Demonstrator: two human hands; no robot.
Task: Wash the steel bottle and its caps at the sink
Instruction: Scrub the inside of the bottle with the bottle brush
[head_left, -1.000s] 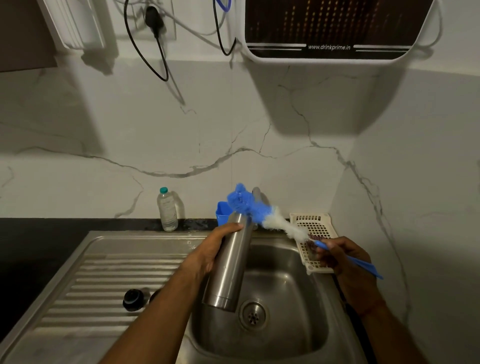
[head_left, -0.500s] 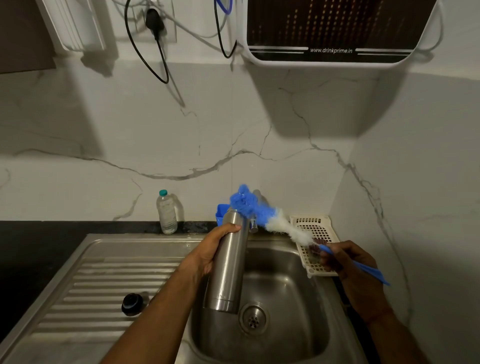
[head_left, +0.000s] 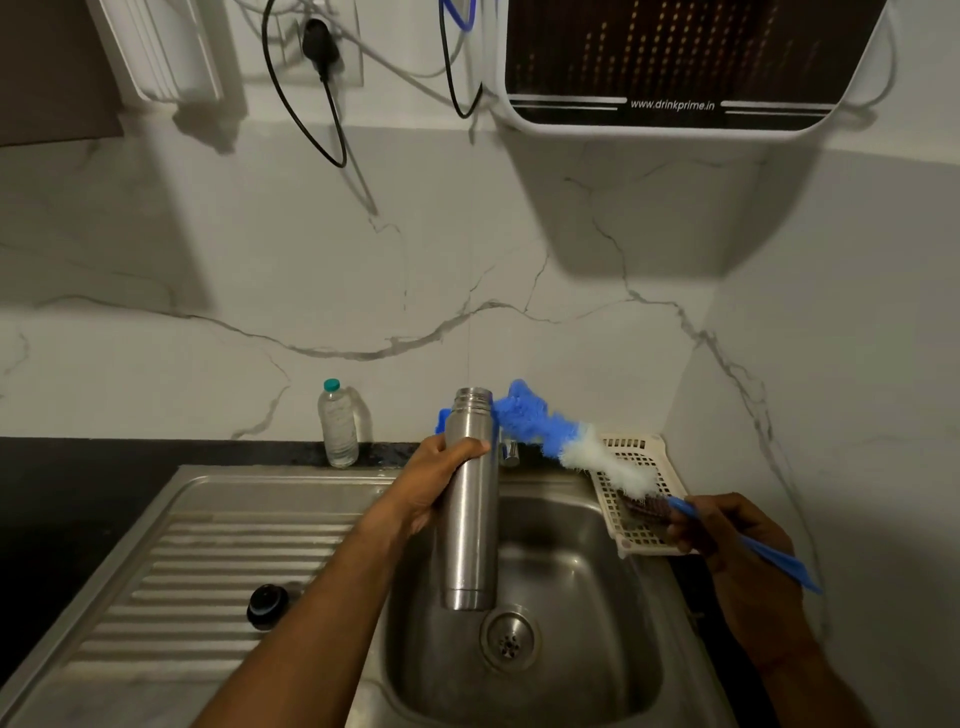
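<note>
Steel bottle cap (head_left: 267, 605), black: laid on drainboard (head_left: 208, 545). Left hand (head_left: 441, 478): clamped round steel bottle (head_left: 470, 545), uncapped, held upright over sink basin (head_left: 597, 597). Bottle brush (head_left: 550, 436): blue bristles just beside bottle mouth, handle gripped by right hand (head_left: 737, 545).

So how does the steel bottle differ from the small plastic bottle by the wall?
The steel bottle is opaque metal; the plastic bottle is clear. The steel bottle's mouth is open, while the plastic bottle has its teal cap on. The left hand holds the steel bottle over the sink; the plastic bottle stands untouched on the counter. Both are slim cylinders, roughly upright.
</note>
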